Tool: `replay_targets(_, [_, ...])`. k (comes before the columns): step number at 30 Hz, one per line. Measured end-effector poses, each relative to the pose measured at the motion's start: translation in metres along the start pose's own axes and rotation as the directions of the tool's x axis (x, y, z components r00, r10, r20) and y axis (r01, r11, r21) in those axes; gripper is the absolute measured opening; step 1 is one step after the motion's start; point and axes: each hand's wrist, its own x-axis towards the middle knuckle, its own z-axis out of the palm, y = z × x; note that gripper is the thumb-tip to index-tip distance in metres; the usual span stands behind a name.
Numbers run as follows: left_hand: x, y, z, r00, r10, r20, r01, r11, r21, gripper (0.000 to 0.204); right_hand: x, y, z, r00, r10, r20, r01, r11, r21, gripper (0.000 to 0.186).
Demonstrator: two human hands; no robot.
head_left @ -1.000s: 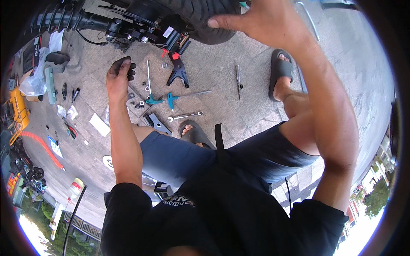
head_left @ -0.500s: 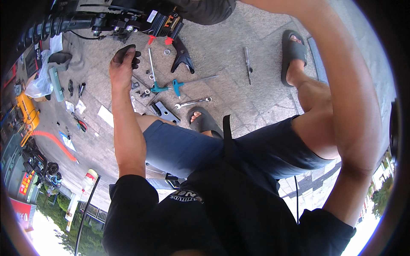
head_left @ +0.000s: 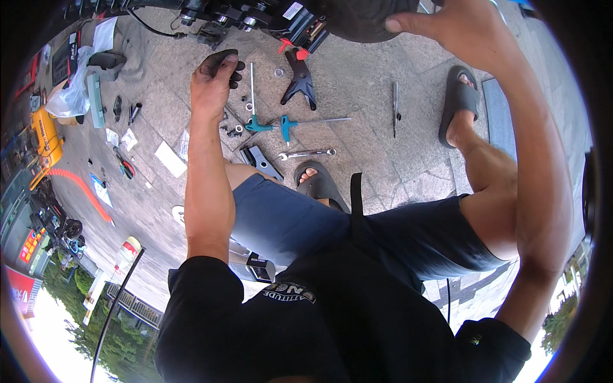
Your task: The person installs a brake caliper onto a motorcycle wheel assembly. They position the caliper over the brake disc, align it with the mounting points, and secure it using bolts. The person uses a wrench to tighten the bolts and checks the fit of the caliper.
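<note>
My left hand, its fingertips blackened, hangs in the air below the black bike assembly. Its fingers are curled in with the thumb against them; whether anything is in them is hidden. At the upper right, my right hand grips the edge of a dark round tire, thumb on its near side. Part of the tire and the far fingers are cut off by the upper edge. Red-tipped parts project from the assembly, above a black forked piece on the paving.
On the paving lie two teal T-handle wrenches, a combination wrench, a slim metal tool and a black-and-silver block. Far left are a plastic bag, pliers, a yellow machine and a red coiled hose.
The whole view has shifted, so the floor things sit farther right. My right hand, mostly out of the picture before, now shows on the tire. My left hand stays curled.
</note>
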Motion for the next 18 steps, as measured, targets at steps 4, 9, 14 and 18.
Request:
replay_targets(4, [0.0,-0.002,-0.003,0.999,-0.032,0.009,0.032,0.999,-0.002,0.03,0.009,0.014,0.0,0.997,-0.068,0.036,0.063,0.992,0.11,0.091])
replay_targets(9, [-0.001,-0.003,0.001,1.0,-0.023,0.002,0.023,0.999,0.022,0.026,0.013,0.018,0.002,0.992,-0.104,-0.071,0.109,0.992,0.07,0.083])
replay_targets(14, [-0.003,-0.002,0.007,0.999,-0.033,0.028,0.03,0.995,0.094,0.028,0.012,0.013,-0.005,0.998,-0.062,0.006,0.061,0.994,0.09,0.077])
replay_targets(18, [-0.012,0.01,0.014,0.985,-0.077,0.157,0.044,0.978,0.205,0.032,-0.004,0.014,-0.001,0.989,-0.135,-0.058,0.137,0.99,0.025,0.08])
